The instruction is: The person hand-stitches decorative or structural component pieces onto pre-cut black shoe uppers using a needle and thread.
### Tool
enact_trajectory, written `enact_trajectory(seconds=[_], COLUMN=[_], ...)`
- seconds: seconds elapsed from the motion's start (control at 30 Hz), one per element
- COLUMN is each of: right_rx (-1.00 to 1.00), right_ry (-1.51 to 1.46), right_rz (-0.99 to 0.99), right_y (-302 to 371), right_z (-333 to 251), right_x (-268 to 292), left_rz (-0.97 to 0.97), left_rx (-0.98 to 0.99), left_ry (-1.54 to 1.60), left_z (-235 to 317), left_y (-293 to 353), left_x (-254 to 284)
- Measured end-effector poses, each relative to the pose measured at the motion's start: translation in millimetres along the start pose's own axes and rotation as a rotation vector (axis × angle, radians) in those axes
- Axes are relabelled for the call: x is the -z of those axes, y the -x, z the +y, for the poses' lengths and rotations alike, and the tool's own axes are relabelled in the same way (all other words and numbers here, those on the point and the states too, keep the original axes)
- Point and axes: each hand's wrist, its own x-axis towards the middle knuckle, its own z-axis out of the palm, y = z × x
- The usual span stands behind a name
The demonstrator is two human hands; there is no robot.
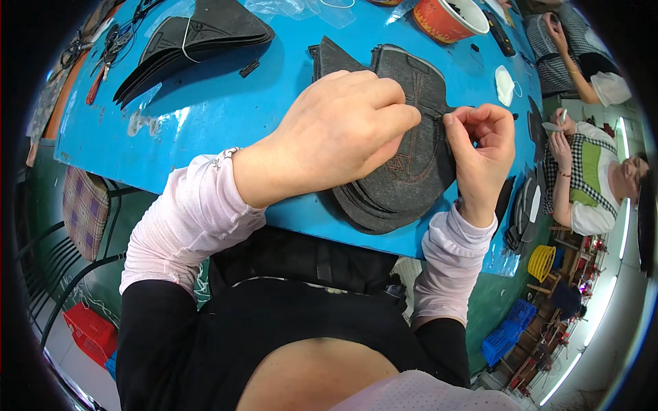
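Your left hand (343,130) is holding its fingers curled in over the stack of dark shaped pieces (387,198), fingertips hidden, so you can't tell what they're gripping. Your right hand (483,137) is pinching thumb against forefinger just beside it, over the stack's right edge; whatever is sitting in that pinch is too small to tell. The stack is lying beneath and between both hands, reddish-brown stitching showing on the top piece. Beyond your left hand, up and left, a tied bundle of dark pieces (219,31) is resting on the blue table (229,109), with red-handled scissors (96,89) lying farther left. Beyond your right hand, a white piece with a loop (504,85) is lying near, an orange-red bowl (442,20) is standing farther up, and a co-worker (586,168) is sitting to the right, holding something whitish.
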Motion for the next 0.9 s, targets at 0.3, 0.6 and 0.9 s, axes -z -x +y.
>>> enact_trajectory(seconds=[0.3,0.6,0.9], right_rx=[-0.001,0.005,-0.014], right_ry=[0.198,0.133,0.184], right_rz=[-0.008,-0.060,-0.120], right_y=[6,8,9], right_z=[-5,-8,-10], right_x=[-3,4,1], left_rz=[-0.022,-0.039,-0.059], left_rx=[0.002,-0.007,-0.003], left_ry=[0.006,0.002,0.002], left_z=[-1,-1,-2], left_y=[-1,-4,0], left_x=[2,3,3])
